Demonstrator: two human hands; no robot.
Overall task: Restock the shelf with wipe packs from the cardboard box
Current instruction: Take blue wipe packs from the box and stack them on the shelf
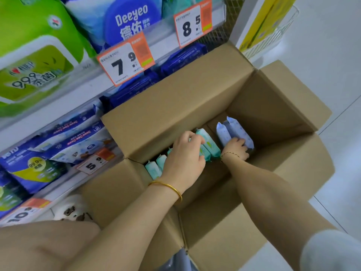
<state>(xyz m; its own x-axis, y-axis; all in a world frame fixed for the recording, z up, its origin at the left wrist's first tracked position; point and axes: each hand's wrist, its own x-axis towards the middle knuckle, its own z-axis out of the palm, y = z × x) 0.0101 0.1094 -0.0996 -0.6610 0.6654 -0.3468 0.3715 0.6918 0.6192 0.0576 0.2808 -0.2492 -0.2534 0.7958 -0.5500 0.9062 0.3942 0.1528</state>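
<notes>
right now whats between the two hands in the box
In the head view, a mint-green wipe pack stands between the left hand and the right hand; the left hand's fingers grip it.

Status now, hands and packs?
Left hand on teal packs in cardboard box. Right hand on pale blue packs. Nothing blocking.
</notes>
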